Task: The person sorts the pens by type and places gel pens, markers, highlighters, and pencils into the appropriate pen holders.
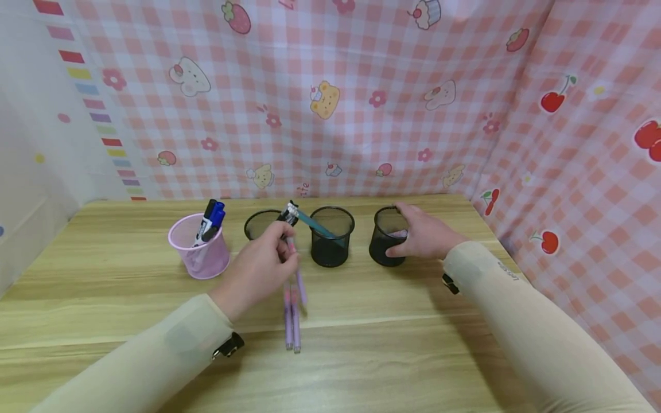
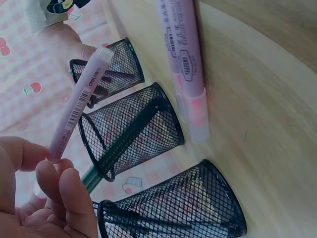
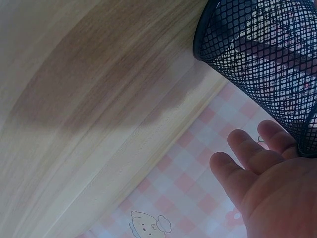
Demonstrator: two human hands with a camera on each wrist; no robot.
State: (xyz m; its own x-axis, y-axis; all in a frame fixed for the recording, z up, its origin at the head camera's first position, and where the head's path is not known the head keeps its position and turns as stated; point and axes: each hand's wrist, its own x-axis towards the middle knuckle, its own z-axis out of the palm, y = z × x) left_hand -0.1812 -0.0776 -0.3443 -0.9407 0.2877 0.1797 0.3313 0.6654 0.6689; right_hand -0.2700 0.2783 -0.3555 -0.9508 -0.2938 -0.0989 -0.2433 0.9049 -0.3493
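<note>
My left hand [image 1: 258,269] pinches a light purple highlighter [image 2: 81,104] between thumb and fingertips, in front of the left black mesh cup [image 2: 173,203]. That cup is partly hidden by the hand in the head view; black-and-white pens [image 1: 289,213] show above it. Two more purple highlighters [image 1: 296,330] lie side by side on the table below the hand. My right hand [image 1: 426,232] holds the right black mesh cup [image 1: 381,246], thumb across its front and fingers at the far rim. Inside that cup is a purple pen [image 1: 399,234].
Between the hands stands the middle black mesh cup [image 1: 329,255] with a teal pen [image 1: 315,223] leaning out to the left. A pink cup [image 1: 206,261] with black and blue markers [image 1: 214,221] is at the left. A checked cloth [image 1: 361,132] hangs behind the wooden table [image 1: 387,355].
</note>
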